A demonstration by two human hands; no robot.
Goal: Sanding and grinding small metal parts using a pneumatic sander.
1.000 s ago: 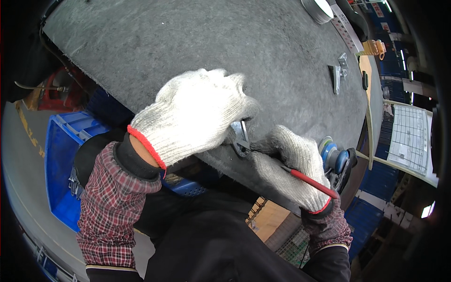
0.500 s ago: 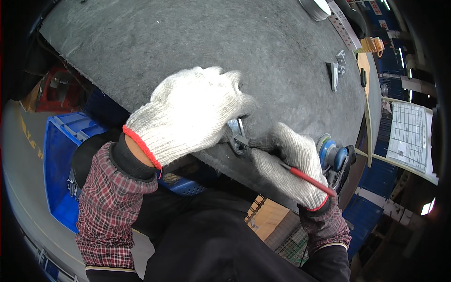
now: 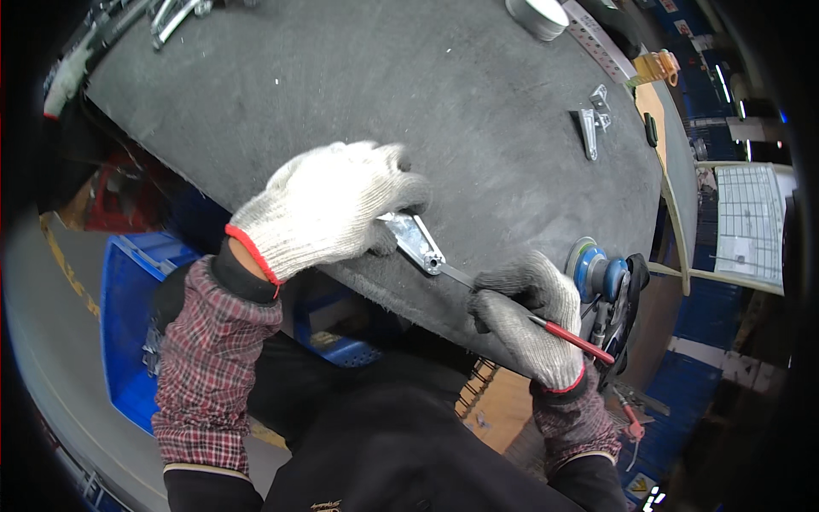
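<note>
The small flat silver metal bracket [image 3: 415, 241] lies at the near edge of the big grey felt-covered worktop [image 3: 384, 94], half under the left hand [image 3: 328, 209]. This hand, in a white knitted glove, presses down on the bracket with closed fingers and holds it firm. The right hand [image 3: 525, 316], also gloved, is closed around a thin tool with a red handle [image 3: 572, 339], and the metal tip meets the bracket's end by its hole. To do this step well, I think the left hand should keep the bracket flat, so it does not slide off the edge, and the tool should stay in line with the hole, with gentle pressure.
</note>
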